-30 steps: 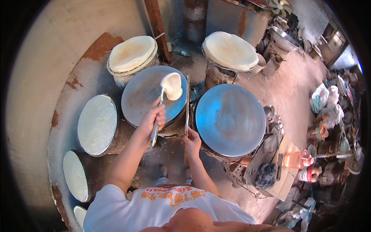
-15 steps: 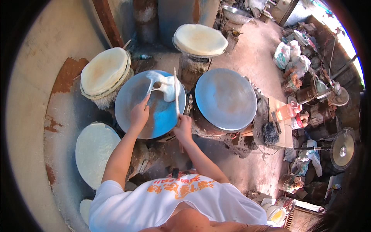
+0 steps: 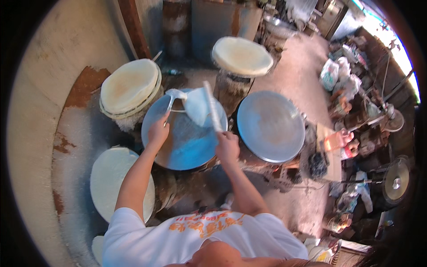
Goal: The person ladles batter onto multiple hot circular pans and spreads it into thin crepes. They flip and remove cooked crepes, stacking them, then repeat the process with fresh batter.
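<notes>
A round metal griddle (image 3: 178, 151) lies in front of me, its surface shining blue where light falls. My left hand (image 3: 159, 132) is closed around the handle of a ladle (image 3: 171, 101) coated with pale batter, over the griddle's far left part. White batter (image 3: 196, 108) forms a wet patch near the far side, beside the ladle's head. At the griddle's right edge, my right hand (image 3: 228, 146) grips a long flat wooden stick (image 3: 212, 107). Its tip leans left along the batter's right side; whether it touches the batter is unclear.
A second griddle (image 3: 271, 127) stands to the right. Stacks of round pale flatbreads (image 3: 129, 89) rest at the left, with another stack (image 3: 242, 55) behind. A large pale round sheet (image 3: 118, 182) lies near left. A dark scrubbing pad (image 3: 317, 164) and pinkish bottle (image 3: 338, 140) sit at right.
The view has shifted, so the griddles appear lower and farther right. The stick has gone from nearly upright to leaning left, and the batter patch has changed shape. Both hands keep their holds.
</notes>
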{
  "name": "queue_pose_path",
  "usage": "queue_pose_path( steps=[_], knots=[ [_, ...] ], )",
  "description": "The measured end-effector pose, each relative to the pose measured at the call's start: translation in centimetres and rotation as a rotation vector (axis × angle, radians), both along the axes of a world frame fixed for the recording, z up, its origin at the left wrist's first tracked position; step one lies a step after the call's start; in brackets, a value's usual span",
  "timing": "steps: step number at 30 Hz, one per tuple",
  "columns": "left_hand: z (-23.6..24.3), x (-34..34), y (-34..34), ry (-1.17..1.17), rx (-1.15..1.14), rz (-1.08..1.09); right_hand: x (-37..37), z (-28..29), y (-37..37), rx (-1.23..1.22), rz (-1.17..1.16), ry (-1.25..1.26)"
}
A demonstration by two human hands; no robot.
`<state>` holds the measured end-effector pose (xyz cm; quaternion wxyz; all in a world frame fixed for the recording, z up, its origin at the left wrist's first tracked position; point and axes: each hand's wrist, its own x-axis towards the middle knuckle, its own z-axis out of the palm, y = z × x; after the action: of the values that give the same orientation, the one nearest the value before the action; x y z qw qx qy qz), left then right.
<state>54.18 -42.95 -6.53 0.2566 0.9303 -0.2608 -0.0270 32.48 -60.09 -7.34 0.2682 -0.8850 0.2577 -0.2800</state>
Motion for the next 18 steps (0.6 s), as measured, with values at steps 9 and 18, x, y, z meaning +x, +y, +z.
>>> queue_pose_path(
  steps=[9,18],
  knots=[
    [2.1,0.0,4.0,0.036,0.052,0.059,1.0,-0.1,-0.1,-0.108,0.137,-0.039],
    [0.9,-3.7,7.4,0.063,0.024,0.172,2.3,0.1,-0.1,-0.078,0.277,-0.024]
  ],
)
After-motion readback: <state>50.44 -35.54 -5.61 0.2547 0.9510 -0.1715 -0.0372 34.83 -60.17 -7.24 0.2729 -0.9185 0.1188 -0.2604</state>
